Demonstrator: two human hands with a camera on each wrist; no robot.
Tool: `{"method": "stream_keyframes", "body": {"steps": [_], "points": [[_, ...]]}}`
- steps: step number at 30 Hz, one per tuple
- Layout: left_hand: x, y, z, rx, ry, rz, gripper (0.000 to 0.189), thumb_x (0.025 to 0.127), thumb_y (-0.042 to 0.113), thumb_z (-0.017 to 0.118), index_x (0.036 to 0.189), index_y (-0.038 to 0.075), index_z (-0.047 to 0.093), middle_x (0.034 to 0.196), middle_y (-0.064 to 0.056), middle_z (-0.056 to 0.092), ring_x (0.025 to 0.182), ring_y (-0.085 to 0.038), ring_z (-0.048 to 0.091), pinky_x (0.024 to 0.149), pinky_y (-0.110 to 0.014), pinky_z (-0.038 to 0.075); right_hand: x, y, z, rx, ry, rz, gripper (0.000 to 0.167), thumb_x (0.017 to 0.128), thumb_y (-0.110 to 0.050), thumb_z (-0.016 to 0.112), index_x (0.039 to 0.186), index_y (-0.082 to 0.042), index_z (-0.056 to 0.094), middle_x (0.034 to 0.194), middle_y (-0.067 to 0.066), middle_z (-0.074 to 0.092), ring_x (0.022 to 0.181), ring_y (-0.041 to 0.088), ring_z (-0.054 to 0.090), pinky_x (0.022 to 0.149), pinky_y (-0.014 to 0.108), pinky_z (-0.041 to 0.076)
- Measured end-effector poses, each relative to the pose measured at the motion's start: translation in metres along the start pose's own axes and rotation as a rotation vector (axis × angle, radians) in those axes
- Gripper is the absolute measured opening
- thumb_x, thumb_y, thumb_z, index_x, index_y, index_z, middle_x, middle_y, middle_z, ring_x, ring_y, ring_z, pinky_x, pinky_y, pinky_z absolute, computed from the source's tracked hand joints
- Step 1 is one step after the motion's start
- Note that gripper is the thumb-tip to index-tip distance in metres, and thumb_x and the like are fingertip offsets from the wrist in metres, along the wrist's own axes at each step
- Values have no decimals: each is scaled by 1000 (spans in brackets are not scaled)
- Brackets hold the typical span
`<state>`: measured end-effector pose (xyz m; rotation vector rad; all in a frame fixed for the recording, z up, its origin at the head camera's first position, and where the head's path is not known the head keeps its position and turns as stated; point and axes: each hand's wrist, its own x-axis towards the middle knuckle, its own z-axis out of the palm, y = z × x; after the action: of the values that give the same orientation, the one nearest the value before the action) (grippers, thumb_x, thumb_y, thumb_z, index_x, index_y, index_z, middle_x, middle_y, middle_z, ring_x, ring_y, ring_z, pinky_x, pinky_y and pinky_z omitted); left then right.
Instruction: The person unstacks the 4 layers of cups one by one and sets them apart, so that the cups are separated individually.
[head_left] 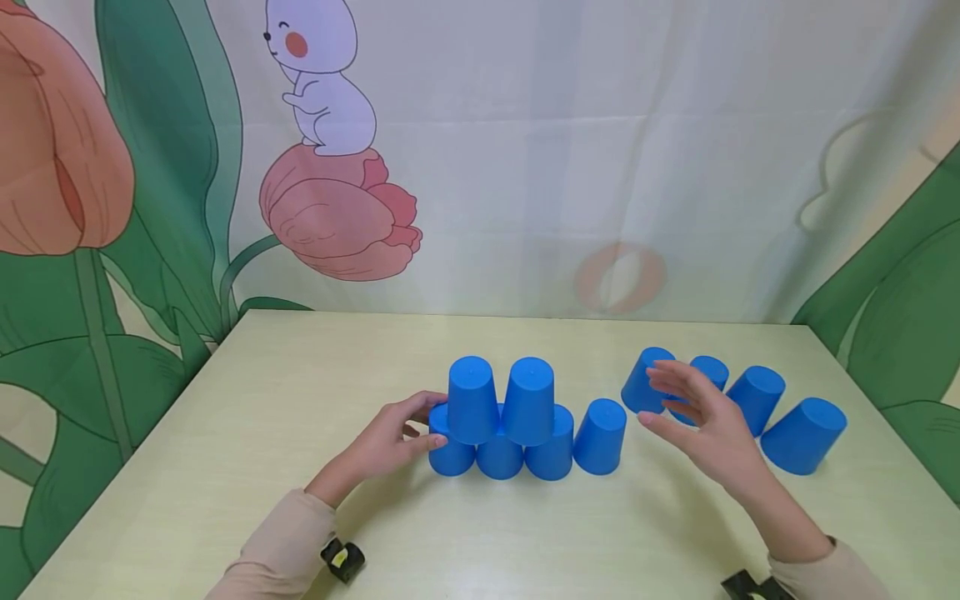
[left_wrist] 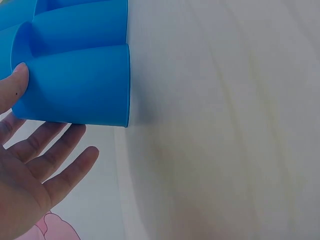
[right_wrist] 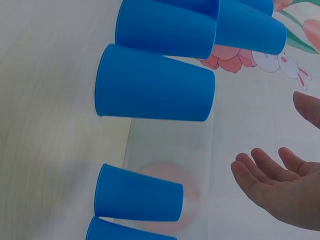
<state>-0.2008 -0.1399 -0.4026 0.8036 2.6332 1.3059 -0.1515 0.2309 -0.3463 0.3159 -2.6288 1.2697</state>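
Note:
Blue cups stand upside down in a row, with two upper cups (head_left: pixel 530 404) set across the lower ones. My left hand (head_left: pixel 393 437) touches the leftmost lower cup (head_left: pixel 452 460), thumb at its front, fingers extended along its outer side. In the left wrist view the thumb rests on that cup (left_wrist: pixel 75 90), and the spread fingers lie beneath it. A further cup (head_left: pixel 600 437) stands at the row's right end, with nothing on it. My right hand (head_left: pixel 708 425) hovers with fingers spread and holds nothing, partly hiding the right-hand group of cups (head_left: pixel 645 383).
More upside-down cups, including one at the far right (head_left: pixel 804 437), stand in a slanting line on the pale table (head_left: pixel 525 542). A printed curtain (head_left: pixel 487 167) hangs behind the table's back edge. Black wrist straps (head_left: pixel 343 560) sit by the sleeves.

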Motion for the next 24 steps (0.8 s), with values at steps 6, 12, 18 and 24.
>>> {"method": "stream_keyframes", "body": {"steps": [6, 12, 18, 24], "points": [[0, -3, 0, -3, -2, 6, 49, 86, 22, 64, 128, 4, 45, 119, -14, 57, 100, -30, 57, 78, -42, 49, 5, -7, 10, 33, -27, -42, 61, 83, -24, 68, 135, -8, 39, 128, 15, 50, 117, 30, 48, 90, 45, 41], [0, -3, 0, 0, 1, 3, 49, 86, 23, 64, 128, 4, 46, 119, -14, 57, 100, -29, 57, 78, -41, 49, 7, -12, 21, 68, -69, -61, 61, 83, -22, 68, 135, -8, 38, 128, 16, 50, 116, 31, 48, 90, 46, 42], [0, -2, 0, 1, -4, -3, 50, 86, 22, 64, 128, 5, 46, 119, -13, 57, 101, -30, 57, 78, -41, 49, 11, -15, 30, 79, -89, -95, 61, 81, -20, 70, 133, -7, 40, 127, 15, 52, 115, 30, 49, 90, 45, 43], [0, -2, 1, 1, -3, -1, 49, 86, 22, 64, 128, 4, 46, 119, -14, 57, 101, -30, 57, 78, -42, 49, 14, -22, 39, 97, -117, -123, 61, 80, -20, 71, 132, -6, 41, 127, 15, 52, 116, 31, 49, 90, 45, 43]]}}
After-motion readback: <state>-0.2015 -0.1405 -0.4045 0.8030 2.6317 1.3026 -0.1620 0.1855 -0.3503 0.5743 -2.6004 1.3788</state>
